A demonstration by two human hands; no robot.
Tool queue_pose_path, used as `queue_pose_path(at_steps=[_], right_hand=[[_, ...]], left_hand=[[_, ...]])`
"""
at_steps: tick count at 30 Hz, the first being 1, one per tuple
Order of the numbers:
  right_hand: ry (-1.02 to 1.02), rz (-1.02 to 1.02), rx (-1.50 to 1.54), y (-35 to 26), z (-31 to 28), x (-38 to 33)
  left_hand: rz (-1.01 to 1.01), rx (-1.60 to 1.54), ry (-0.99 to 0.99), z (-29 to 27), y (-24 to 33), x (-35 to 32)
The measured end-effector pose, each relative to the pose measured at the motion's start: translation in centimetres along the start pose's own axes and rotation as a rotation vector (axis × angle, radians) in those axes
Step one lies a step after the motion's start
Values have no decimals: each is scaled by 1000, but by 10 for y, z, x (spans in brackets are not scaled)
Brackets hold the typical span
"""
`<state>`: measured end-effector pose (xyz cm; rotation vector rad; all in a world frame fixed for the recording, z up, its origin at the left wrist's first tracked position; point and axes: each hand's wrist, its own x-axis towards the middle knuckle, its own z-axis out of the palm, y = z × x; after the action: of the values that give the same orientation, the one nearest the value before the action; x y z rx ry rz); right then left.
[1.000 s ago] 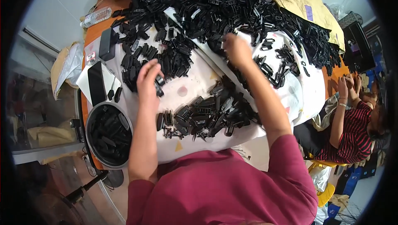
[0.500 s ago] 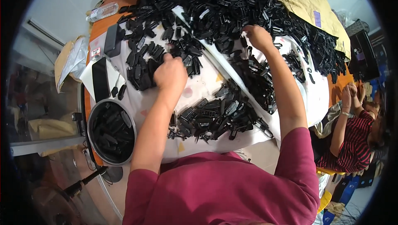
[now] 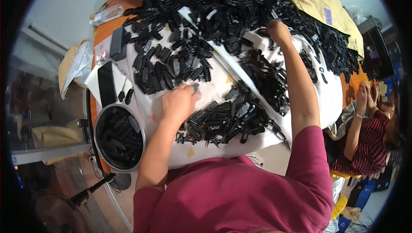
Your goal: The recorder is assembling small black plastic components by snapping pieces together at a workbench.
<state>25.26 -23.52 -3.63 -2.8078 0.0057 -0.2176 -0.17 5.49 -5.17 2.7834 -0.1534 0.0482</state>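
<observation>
My left hand (image 3: 178,102) is closed, pinching a small black plastic piece (image 3: 195,88) above the white cloth (image 3: 161,104). It is between a spread of black oval plastic pieces (image 3: 156,72) at the left and a nearer heap of black plastic frames and clips (image 3: 225,119). My right hand (image 3: 279,32) reaches to the near edge of the big far pile of black parts (image 3: 223,1). Its fingers are bent among the dark parts, and what they hold, if anything, is hidden. More black parts (image 3: 268,78) lie just nearer than that hand, beyond a white strip (image 3: 234,67).
A round bin (image 3: 98,147) of black pieces stands at the near left. Behind it lie a phone (image 3: 106,85), a dark box (image 3: 116,44) and a clear bottle (image 3: 107,15). A big tan bag (image 3: 317,1) rests at the far right. Another person (image 3: 360,140) sits at the right.
My left hand has come nearer from the oval pieces, with a small black piece at its fingertips. My right hand has shifted right along the far pile's edge.
</observation>
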Motion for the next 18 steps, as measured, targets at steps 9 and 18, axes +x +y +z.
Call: queue_pose_path(at_steps=[9,18], right_hand=[[-138,-573,-21,-14,11,-28],[-25,-802,66,-75,15,-62]], left_hand=[[-232,-272,-28,-1,-4,3],[-232,-1117,70,-4,1,-3]])
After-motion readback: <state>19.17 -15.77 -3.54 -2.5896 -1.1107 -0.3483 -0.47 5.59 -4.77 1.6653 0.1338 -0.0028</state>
